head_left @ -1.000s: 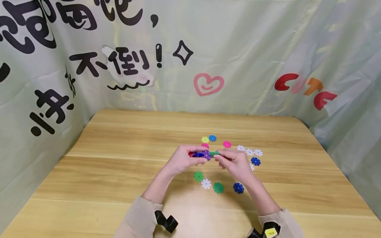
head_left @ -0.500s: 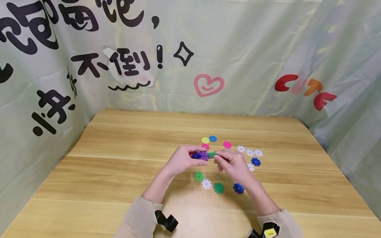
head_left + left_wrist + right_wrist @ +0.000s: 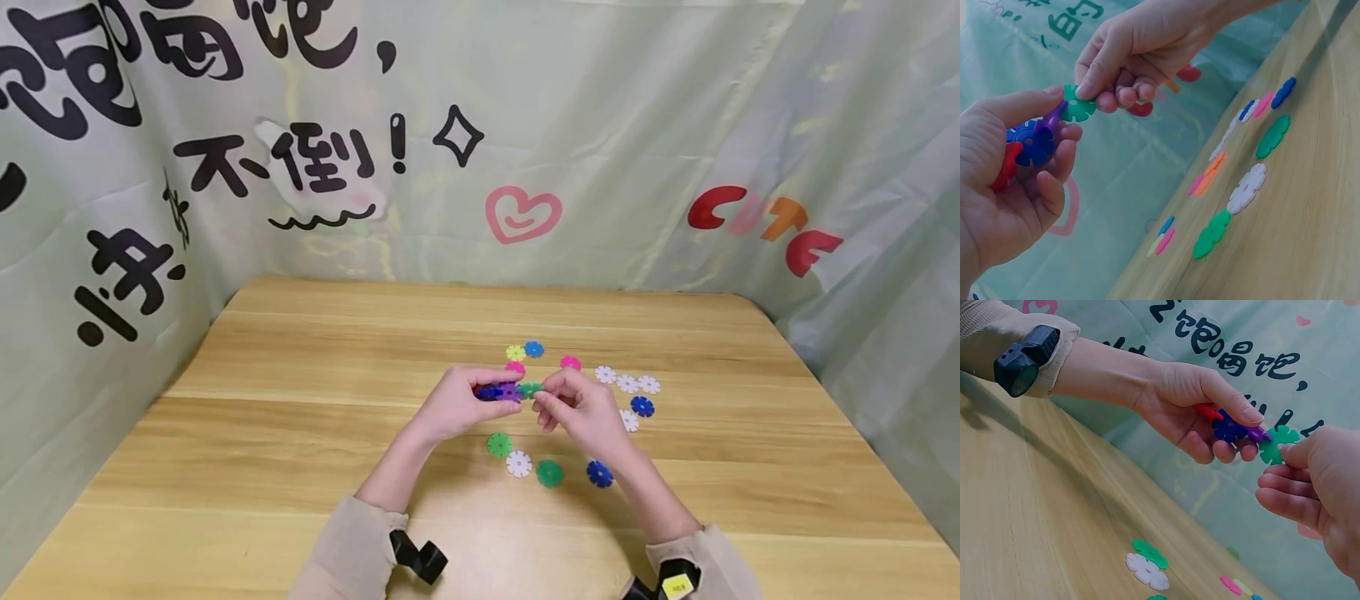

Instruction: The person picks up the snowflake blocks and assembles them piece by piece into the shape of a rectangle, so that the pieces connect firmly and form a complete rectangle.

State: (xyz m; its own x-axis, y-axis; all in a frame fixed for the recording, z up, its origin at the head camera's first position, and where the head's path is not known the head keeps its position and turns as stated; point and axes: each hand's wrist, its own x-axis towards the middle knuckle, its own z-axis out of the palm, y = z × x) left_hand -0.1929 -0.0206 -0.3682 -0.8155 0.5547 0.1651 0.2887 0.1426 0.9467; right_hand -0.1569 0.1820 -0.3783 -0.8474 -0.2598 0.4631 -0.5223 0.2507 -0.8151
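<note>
My left hand (image 3: 455, 406) grips a chain of notched plastic discs above the table. In the left wrist view the chain runs from a red disc (image 3: 1006, 167) in the palm through a blue disc (image 3: 1036, 145) to a purple disc (image 3: 1052, 117). A green disc (image 3: 1077, 107) meets the purple one at the chain's end; how deep their slots engage I cannot tell. My right hand (image 3: 587, 410) pinches the far edge of that green disc between thumb and forefinger. Part of the red disc is hidden by the left hand.
Loose discs lie on the wooden table (image 3: 315, 350) around the hands. A green disc (image 3: 499, 444), a white disc (image 3: 518, 463) and a dark blue disc (image 3: 599, 473) are nearer me. Several white discs (image 3: 627, 383) sit to the right. A printed curtain (image 3: 615, 125) closes off the back.
The right hand has shifted slightly left, still pinching the green disc. The chain in the left hand has moved slightly left too. The loose discs stay put.
</note>
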